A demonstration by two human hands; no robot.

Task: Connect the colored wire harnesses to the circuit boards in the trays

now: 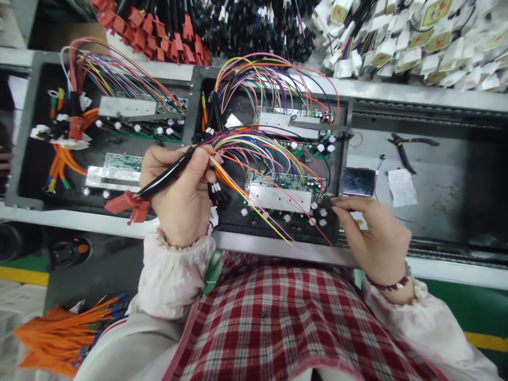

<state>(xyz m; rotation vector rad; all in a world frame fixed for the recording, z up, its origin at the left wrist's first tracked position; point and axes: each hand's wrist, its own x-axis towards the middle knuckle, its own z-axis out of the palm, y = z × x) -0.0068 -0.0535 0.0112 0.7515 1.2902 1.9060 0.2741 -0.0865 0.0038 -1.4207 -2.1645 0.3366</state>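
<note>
My left hand (pixel 180 185) is wrapped around a wire harness (pixel 169 174) in a black sleeve. Red connectors (pixel 129 205) hang from the harness's left end, and loose coloured wires fan out from its right end. Many of these wires arch over to a green circuit board (pixel 288 182) with a silver heat-sink bar (pixel 280 198). A few, yellow, pink and orange, dangle free across the board toward the front rail. At the board's right edge my right hand (pixel 371 227) is closed in a pinch; whatever is between thumb and forefinger is too small to make out.
The board lies in a black tray (pixel 343 159) beside another wired board (pixel 293 124). A second tray (pixel 29 132) with wired boards adjoins on the left. To the right lie cutting pliers (pixel 408 148), a phone (pixel 359 181) and a paper slip (pixel 402 188). Connector bundles (pixel 154 32) line the back.
</note>
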